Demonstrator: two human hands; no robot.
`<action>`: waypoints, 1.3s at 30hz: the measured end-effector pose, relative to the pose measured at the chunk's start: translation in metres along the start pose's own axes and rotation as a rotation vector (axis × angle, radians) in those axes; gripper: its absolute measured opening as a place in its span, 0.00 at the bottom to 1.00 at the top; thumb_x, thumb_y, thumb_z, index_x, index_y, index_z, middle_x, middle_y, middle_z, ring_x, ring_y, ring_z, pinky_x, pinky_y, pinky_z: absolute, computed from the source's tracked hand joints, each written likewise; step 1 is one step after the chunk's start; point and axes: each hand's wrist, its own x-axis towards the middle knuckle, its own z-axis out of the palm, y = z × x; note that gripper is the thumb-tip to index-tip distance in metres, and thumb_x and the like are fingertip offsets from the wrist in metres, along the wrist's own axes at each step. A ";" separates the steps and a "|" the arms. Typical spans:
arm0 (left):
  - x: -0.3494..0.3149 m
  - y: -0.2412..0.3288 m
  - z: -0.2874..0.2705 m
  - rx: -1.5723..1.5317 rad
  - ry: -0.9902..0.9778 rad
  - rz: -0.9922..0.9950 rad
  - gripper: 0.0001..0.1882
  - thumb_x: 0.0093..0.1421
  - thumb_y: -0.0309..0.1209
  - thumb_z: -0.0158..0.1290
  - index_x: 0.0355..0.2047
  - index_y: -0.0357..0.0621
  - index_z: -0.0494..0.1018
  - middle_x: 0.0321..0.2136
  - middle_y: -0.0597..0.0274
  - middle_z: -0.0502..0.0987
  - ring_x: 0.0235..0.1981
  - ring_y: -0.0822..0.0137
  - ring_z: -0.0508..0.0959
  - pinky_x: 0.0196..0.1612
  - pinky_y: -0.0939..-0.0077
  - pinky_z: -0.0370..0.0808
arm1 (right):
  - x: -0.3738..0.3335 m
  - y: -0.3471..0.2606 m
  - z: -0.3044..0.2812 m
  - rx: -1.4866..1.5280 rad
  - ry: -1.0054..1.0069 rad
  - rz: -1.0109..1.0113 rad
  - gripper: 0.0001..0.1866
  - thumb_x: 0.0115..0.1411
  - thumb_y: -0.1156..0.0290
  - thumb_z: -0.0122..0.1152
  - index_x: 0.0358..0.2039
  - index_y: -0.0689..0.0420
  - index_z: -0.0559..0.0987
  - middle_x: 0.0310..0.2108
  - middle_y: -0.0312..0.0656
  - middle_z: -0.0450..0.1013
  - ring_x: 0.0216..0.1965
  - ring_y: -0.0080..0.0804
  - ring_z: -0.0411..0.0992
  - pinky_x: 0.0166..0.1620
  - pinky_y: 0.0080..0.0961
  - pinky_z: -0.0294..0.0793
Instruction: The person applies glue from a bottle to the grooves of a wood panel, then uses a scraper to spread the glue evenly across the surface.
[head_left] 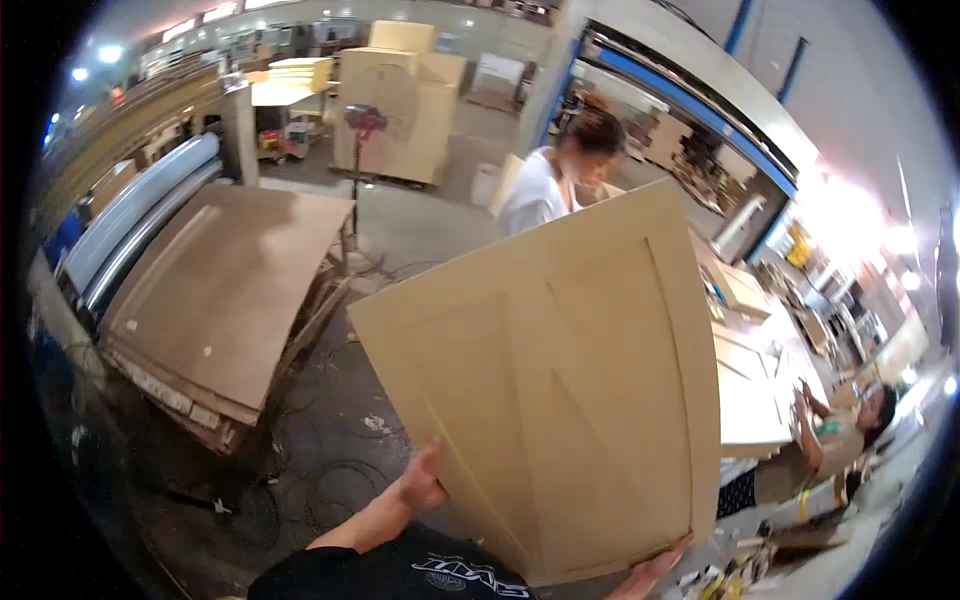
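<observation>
A large tan fibreboard door panel (pixel 570 370) with routed grooves is held up and tilted in front of me. My left hand (pixel 422 482) grips its lower left edge. My right hand (pixel 655 570) holds the bottom right corner from beneath. A person in a white top (pixel 540 190) stands at the panel's far end, their hands hidden behind it.
A stack of brown boards (pixel 215 290) lies on a pallet at the left. A standing fan (pixel 362 122) and tall pale cabinets (pixel 400 100) are behind. A table with more panels (pixel 750 400) is at the right, where another person (pixel 830 440) sits low.
</observation>
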 end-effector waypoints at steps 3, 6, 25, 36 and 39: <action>0.013 -0.013 0.029 0.130 0.199 -0.243 0.35 0.70 0.52 0.47 0.70 0.42 0.60 0.66 0.55 0.68 0.67 0.52 0.68 0.68 0.48 0.65 | -0.024 -0.033 -0.013 -0.008 0.108 -0.050 0.42 0.70 0.38 0.46 0.73 0.55 0.56 0.71 0.44 0.58 0.68 0.48 0.59 0.67 0.46 0.61; 0.022 -0.025 0.030 0.193 0.193 -0.348 0.29 0.73 0.45 0.48 0.68 0.42 0.63 0.64 0.59 0.72 0.65 0.62 0.70 0.66 0.62 0.67 | -0.063 -0.046 -0.017 0.026 0.184 -0.063 0.40 0.70 0.39 0.47 0.71 0.56 0.59 0.69 0.44 0.60 0.66 0.47 0.61 0.66 0.45 0.62; 0.156 -0.080 0.108 1.015 -0.244 -0.458 0.31 0.70 0.42 0.55 0.66 0.34 0.65 0.62 0.53 0.72 0.63 0.60 0.70 0.64 0.63 0.67 | -0.094 -0.130 -0.001 0.137 0.350 -0.155 0.29 0.70 0.50 0.56 0.61 0.59 0.73 0.57 0.48 0.73 0.54 0.40 0.72 0.56 0.38 0.72; 0.302 -0.076 0.229 1.485 -0.386 -0.638 0.44 0.72 0.66 0.33 0.37 0.33 0.79 0.28 0.53 0.80 0.25 0.67 0.79 0.29 0.71 0.76 | 0.131 -0.208 -0.075 -0.098 0.247 -0.021 0.31 0.70 0.53 0.56 0.66 0.59 0.68 0.65 0.49 0.67 0.60 0.39 0.70 0.61 0.37 0.69; 0.342 -0.063 0.266 1.827 -0.606 -0.855 0.44 0.74 0.63 0.33 0.33 0.34 0.84 0.35 0.48 0.85 0.32 0.67 0.83 0.37 0.72 0.79 | 0.228 -0.225 -0.188 -0.837 0.634 -0.540 0.30 0.72 0.56 0.54 0.67 0.61 0.67 0.66 0.48 0.66 0.63 0.40 0.68 0.67 0.37 0.64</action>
